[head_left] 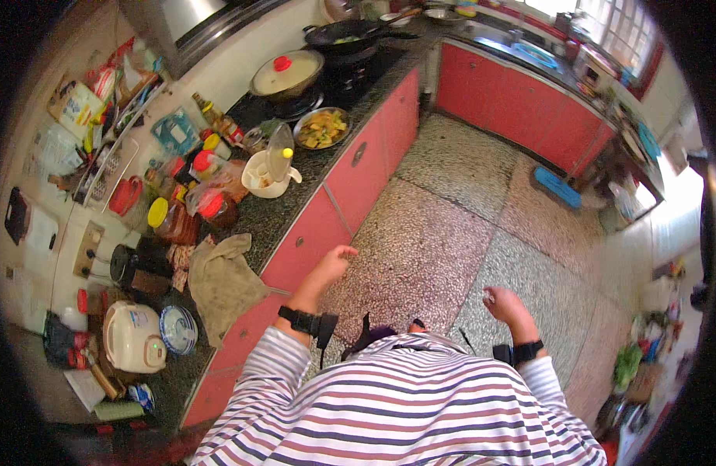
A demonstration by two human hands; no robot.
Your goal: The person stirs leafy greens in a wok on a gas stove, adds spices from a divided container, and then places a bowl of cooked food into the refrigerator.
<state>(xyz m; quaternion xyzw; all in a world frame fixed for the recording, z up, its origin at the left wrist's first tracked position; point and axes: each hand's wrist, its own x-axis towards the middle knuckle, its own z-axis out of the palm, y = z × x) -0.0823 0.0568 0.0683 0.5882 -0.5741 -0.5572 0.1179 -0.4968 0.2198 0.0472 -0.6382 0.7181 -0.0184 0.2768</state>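
My left hand (335, 263) hangs in the air over the floor, beside the red cabinet doors (311, 236). Nothing shows in it, and its fingers are loosely bent. My right hand (505, 306) is held low over the speckled floor tiles (428, 233), fingers curled. A small whitish spot shows at its fingertips, too small to identify. On the counter nearest my left hand lie a drab cloth (224, 285), draped over the edge, and a cream plastic container (270, 180) with its clear lid tilted up. A metal bowl of cooked food (321, 128) stands just beyond.
A lidded pot (288, 73) and a black wok (346, 36) stand on the stove. Jars with red lids (211, 204), a rice cooker (135, 338) and stacked bowls (178, 330) line the left counter. A blue object (557, 187) lies on the floor near the far cabinets.
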